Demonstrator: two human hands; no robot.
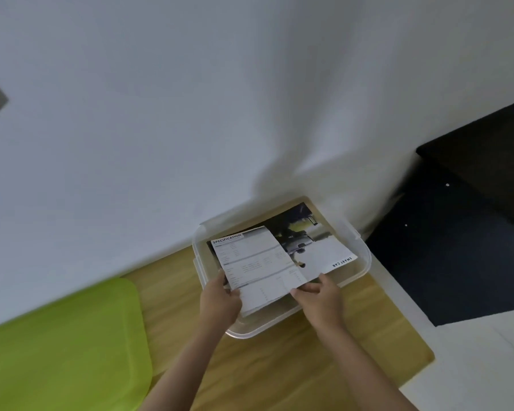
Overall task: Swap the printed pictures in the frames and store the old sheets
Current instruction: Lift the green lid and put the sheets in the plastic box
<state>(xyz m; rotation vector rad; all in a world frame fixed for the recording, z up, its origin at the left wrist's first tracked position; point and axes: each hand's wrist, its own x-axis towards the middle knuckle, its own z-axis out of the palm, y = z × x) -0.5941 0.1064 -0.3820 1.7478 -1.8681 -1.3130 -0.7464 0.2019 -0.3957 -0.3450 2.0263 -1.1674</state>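
Head view: I see the left hand and right hand each pinching the near edge of the printed sheets over the clear box. I judge the paper light, floppy, best held by its edges. Long axis runs away from me, heading toward the wall.

A light wooden counter stands against a plain white wall. A flat lime-green plastic lid lies at its left edge. Beyond its right edge is a black surface.
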